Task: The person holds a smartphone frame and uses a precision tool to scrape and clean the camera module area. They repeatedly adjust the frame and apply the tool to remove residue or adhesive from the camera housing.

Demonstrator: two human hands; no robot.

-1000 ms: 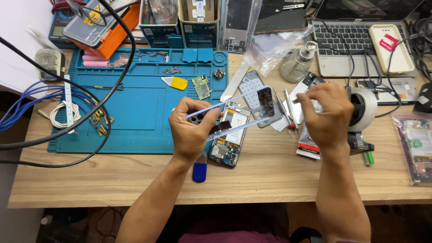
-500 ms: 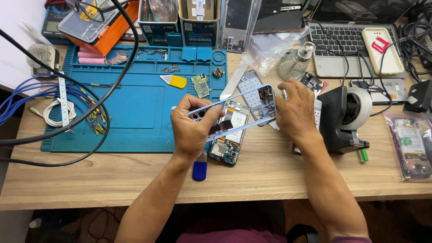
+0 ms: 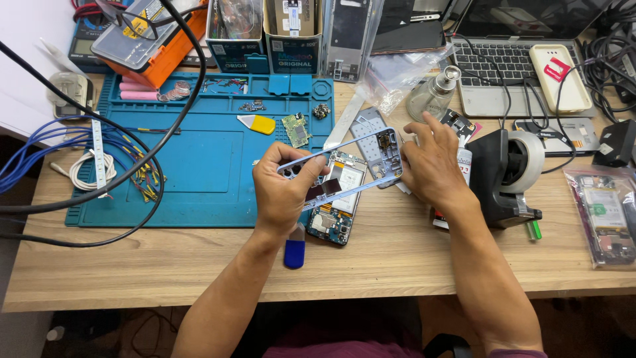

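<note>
At the far left of the table (image 3: 165,265), blue wires (image 3: 26,149) and a white coiled cable (image 3: 83,174) are seen, crossed by thick black cables (image 3: 142,159) that hang in front of the view. A blue mat (image 3: 199,166) is spread beside them, with a yellow pick (image 3: 257,124) and a small green board (image 3: 296,129) lying on it. A pale phone frame (image 3: 344,166) is held tilted above the mat's right edge, pinched at its left end by the closed left hand (image 3: 285,192). An opened phone (image 3: 338,199) lies on the table directly under the frame and is partly hidden by it; a blue tool (image 3: 295,248) lies below the wrist. The frame's right end is touched by the right hand (image 3: 430,169), its fingers loosely spread rather than clenched. Just right of that hand stands a black tape dispenser (image 3: 507,176); behind it lie a glass bottle (image 3: 434,96) and a laptop (image 3: 510,73). A bagged phone part (image 3: 603,215) lies at the far right.
</note>
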